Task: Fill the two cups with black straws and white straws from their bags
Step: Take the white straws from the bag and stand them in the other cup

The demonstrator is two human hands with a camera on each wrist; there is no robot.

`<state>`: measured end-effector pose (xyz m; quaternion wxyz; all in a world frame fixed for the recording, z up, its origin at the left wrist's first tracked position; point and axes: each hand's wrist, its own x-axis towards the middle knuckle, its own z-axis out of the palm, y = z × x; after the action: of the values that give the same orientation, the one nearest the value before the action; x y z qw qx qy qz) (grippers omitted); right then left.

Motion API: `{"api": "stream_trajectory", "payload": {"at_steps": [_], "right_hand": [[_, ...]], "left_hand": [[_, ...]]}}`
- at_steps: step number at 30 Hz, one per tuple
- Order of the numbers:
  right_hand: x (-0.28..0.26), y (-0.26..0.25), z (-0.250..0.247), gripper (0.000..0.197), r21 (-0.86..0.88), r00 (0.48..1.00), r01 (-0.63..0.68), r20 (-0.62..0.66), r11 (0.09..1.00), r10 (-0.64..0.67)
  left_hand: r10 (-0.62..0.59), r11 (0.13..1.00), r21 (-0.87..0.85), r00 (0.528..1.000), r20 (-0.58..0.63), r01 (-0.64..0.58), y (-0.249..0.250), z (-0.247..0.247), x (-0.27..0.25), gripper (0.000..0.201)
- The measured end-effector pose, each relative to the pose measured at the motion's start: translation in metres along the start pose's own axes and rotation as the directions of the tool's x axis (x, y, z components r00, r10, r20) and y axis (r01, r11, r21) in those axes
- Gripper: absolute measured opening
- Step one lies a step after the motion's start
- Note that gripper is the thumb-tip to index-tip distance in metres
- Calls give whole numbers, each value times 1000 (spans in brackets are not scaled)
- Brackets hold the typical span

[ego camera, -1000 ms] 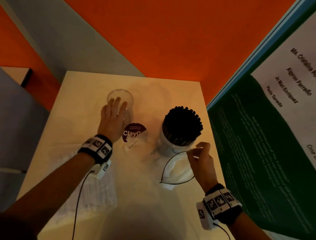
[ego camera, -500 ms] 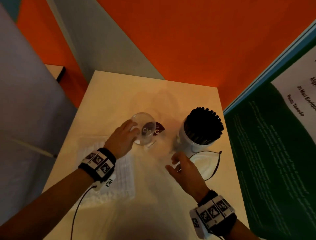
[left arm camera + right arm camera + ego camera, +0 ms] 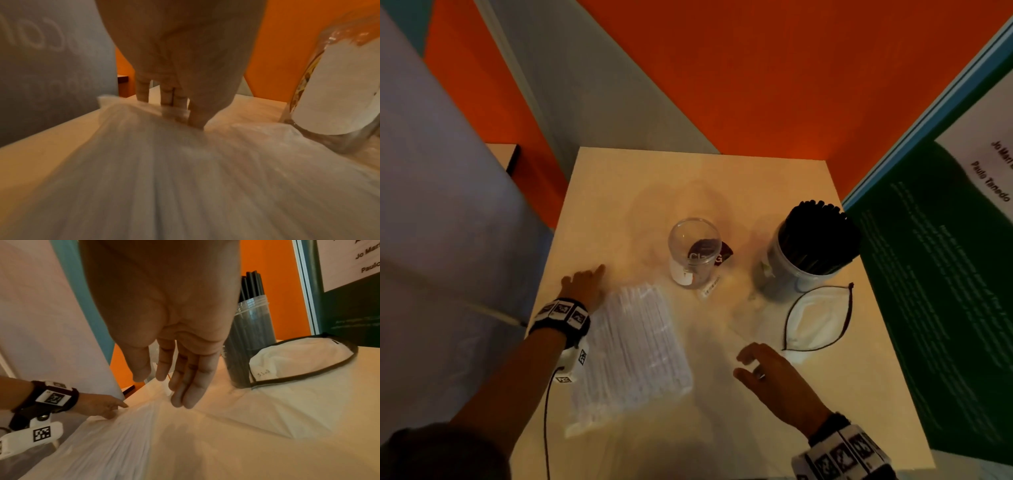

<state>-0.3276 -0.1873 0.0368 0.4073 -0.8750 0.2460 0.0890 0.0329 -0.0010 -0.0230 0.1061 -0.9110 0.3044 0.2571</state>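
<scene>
A clear empty cup (image 3: 694, 251) stands mid-table, over a dark red sticker. To its right stands a clear cup (image 3: 812, 253) packed with black straws (image 3: 252, 288). A clear bag of white straws (image 3: 631, 349) lies flat at the front left. My left hand (image 3: 585, 282) reaches to the bag's far left corner, and its straight fingers (image 3: 197, 116) touch the plastic there. My right hand (image 3: 760, 366) hovers above the table right of the bag, fingers (image 3: 185, 386) relaxed and holding nothing.
A flattened empty clear bag with a black zip edge (image 3: 816, 320) lies by the right cup. A green and white poster board (image 3: 945, 274) stands along the table's right edge. A grey panel (image 3: 448, 240) rises at the left. Orange wall lies behind.
My left hand let go of the empty cup and moved left to the white straw bag's corner. My right hand drew back from the black straw cup toward me.
</scene>
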Motion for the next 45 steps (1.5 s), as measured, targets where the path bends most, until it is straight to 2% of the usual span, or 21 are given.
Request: {"api": "stream_trajectory", "payload": {"at_steps": [3,6,7,9,11,12,16,19,21,26,30,32,38,40,42,43,45], "right_hand": [[10,-4,6,13,9,998,-41,39,999,41],[36,-22,10,19,48,999,-29,35,998,27],[47,-32,11,23,77,999,-26,26,997,24],[68,-56,8,37,217,1000,-16,-4,976,18],[83,-83,0,49,364,998,52,-56,930,-34],[87,-94,-4,47,403,993,104,-89,909,-74],[83,-122,-19,4,470,935,334,-275,817,-224],[71,-130,-28,15,518,891,446,-335,730,-306],[63,-135,-31,18,510,877,478,-328,715,-351],[45,-141,-35,36,572,886,463,-302,677,-350],[35,-136,-43,29,504,888,460,-239,731,-394],[35,-130,-49,24,451,885,466,-249,761,-394],[36,-83,-90,15,459,904,345,-398,819,-158],[34,-76,-98,8,469,936,282,-325,837,-133],[32,-78,-100,4,402,976,204,-154,893,-153],[31,-80,-102,9,300,984,175,-84,938,-157],[29,-94,-103,32,47,979,198,-58,979,-195]], "left_hand": [[65,997,37,998,-23,-65,-5,-5,-16,28],[159,980,-94,977,-142,-173,-11,-16,-44,28],[188,964,-145,959,-213,-222,-13,-22,-56,27],[246,919,-202,893,-376,-338,-14,-38,-86,22],[294,875,-200,813,-503,-440,-13,-54,-118,16],[312,859,-192,782,-539,-475,-12,-62,-133,15],[337,830,-182,733,-591,-528,-6,-81,-174,15],[356,774,-237,712,-605,-587,8,-90,-196,30],[416,727,-232,684,-599,-646,28,-97,-207,43],[456,717,-177,645,-614,-675,77,-105,-218,32],[534,730,-21,590,-605,-683,79,-98,-218,27],[549,743,49,566,-616,-668,71,-96,-219,27],[435,823,22,606,-666,-567,-3,-84,-232,51],[398,842,0,622,-674,-540,-20,-78,-239,52],[374,844,-25,622,-688,-536,-25,-76,-242,49],[363,839,-38,612,-703,-542,-25,-77,-242,46],[350,819,-68,591,-727,-569,-22,-81,-241,33]]}}
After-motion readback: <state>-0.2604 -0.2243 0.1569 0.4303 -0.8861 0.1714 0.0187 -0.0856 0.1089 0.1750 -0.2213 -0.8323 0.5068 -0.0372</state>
